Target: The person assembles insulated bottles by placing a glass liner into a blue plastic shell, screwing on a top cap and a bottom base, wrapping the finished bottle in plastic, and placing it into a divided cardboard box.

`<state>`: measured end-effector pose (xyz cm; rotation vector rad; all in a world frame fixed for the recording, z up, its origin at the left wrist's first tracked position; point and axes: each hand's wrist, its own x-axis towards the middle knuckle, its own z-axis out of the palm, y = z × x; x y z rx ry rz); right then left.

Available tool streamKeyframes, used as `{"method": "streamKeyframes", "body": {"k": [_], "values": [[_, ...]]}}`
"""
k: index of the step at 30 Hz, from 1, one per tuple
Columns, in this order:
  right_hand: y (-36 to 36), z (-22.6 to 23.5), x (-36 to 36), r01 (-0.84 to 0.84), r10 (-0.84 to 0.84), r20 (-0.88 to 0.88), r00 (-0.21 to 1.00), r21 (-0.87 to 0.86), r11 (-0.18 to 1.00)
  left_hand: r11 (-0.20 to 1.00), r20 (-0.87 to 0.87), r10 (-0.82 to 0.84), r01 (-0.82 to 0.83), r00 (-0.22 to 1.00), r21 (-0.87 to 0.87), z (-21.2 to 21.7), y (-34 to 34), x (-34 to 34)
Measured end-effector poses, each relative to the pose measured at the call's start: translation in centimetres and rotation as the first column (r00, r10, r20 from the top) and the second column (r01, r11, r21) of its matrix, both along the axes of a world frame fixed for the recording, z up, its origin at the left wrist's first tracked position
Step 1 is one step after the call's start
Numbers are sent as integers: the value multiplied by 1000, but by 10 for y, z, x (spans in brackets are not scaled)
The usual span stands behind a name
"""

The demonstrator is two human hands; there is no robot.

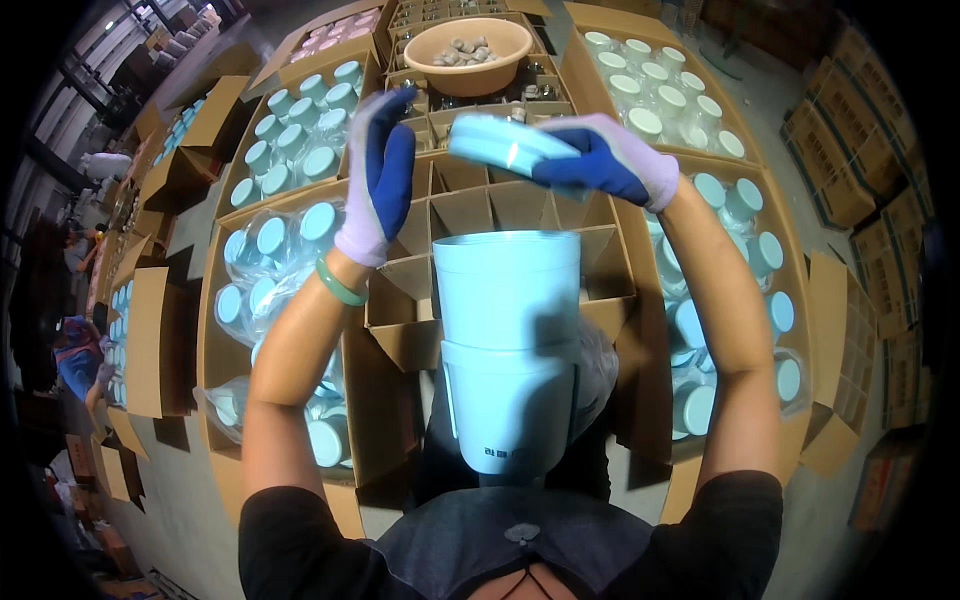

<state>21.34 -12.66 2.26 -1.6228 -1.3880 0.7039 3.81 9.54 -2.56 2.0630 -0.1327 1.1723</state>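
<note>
My right hand (605, 160), in a blue-palmed lilac glove, grips a light blue round lid (490, 143) by its right side and holds it tilted above the divided carton. To the left, my gloved left hand (380, 180) is raised with its fingers stretched upward and nothing in it. Between my forearms, close to my body, stands a tall light blue bucket (507, 290), apparently stacked in another one with dark print near its base. Clear plastic wrap (598, 365) shows at its right side. Neither hand touches the buckets.
A cardboard carton with dividers (400, 285) lies ahead. An orange basin (468, 72) holding small greyish pieces stands beyond it. Cartons of blue-lidded jars (270, 235) flank both sides; paler-lidded jars (655, 75) stand far right. Another person (80, 365) is at far left.
</note>
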Motion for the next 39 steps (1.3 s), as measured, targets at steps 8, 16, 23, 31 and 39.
{"method": "streamKeyframes", "body": {"k": [8, 16, 23, 31, 39], "values": [[7, -21, -7, -327, 323, -49, 945, -134, 936, 563, -82, -647, 403, 758, -722, -77, -24, -10], [4, -36, -13, -322, 317, -158, 935, -5, 947, 665, -100, -577, 396, 810, -633, -66, -29, -26], [1, -114, -3, -74, 181, -464, 867, 239, 968, 988, -342, -149, 127, 928, -86, -16, -73, -31], [-20, -41, -58, 101, -103, 10, 995, 150, 984, 413, -37, -673, 333, 739, -848, -63, -34, -27], [-24, -65, -49, 14, -73, 194, 978, 289, 957, 616, -282, -542, 146, 792, -774, -68, -33, -28]]}}
